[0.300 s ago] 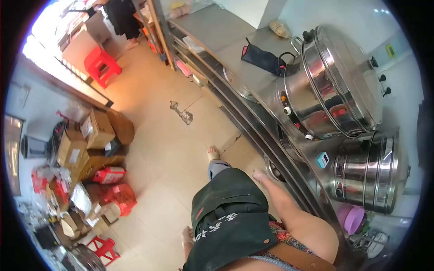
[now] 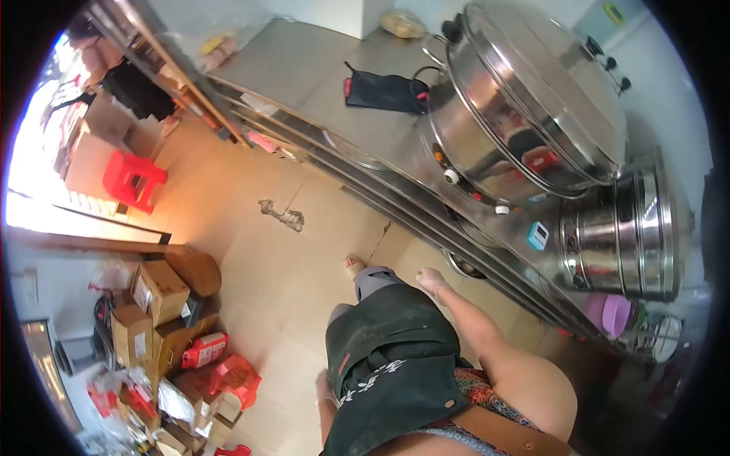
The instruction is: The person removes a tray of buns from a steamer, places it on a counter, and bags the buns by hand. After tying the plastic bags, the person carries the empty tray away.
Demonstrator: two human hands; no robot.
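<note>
My right hand (image 2: pixel 432 281), in a thin clear glove, hangs in front of the body at the right, near the long metal counter (image 2: pixel 300 57). Its fingers are curled, and nothing shows in them. My left hand (image 2: pixel 325 387) hangs low beside the dark green apron (image 2: pixel 391 327), also gloved; its fingers are partly hidden and blurred. Neither hand touches the counter. On that counter stand a large lidded steel pot (image 2: pixel 487 114) and a second steel pot (image 2: pixel 620 235). A black cloth pouch (image 2: pixel 384 91) lies beside the larger pot.
Cardboard boxes (image 2: pixel 160 292) and red bags (image 2: pixel 236 380) are piled at the left. A red stool (image 2: pixel 135 181) stands near the bright doorway, with another person (image 2: pixel 129 80) behind it. A small blue timer (image 2: pixel 538 235) and pink bowls (image 2: pixel 608 313) are at the right.
The view has turned and moved forward, so the pots and counter sit higher and further left. My right hand has swung forward, and a foot has stepped ahead.
</note>
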